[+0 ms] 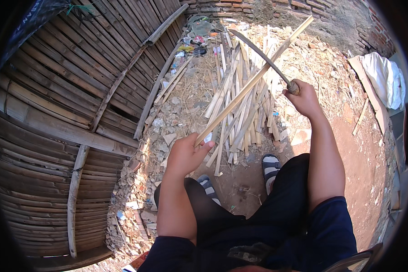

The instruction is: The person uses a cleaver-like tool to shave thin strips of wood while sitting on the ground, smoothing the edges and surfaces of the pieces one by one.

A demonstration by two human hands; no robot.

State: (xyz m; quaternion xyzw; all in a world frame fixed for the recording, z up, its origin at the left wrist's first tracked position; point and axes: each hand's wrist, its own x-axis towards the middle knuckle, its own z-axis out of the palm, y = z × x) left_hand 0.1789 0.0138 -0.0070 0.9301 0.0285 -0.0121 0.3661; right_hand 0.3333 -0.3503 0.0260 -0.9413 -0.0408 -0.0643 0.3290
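My left hand (186,154) is closed around the near end of a long split bamboo strip (240,96), which slants up and away to the right. In my right hand (303,97) is the handle of a machete (276,69). Its long, dark, curved blade points to the far left and crosses the strip beyond its middle; whether the two touch I cannot tell. Beneath them a pile of pale split bamboo strips (238,131) lies on the ground, most of them pointing away from me.
A bamboo slat wall (72,68) rises on the left, with rubble (131,204) along its foot. A brick wall (226,9) closes the far side. White sacking (383,77) lies at the right. My sandalled feet (270,168) stand at the pile's near end.
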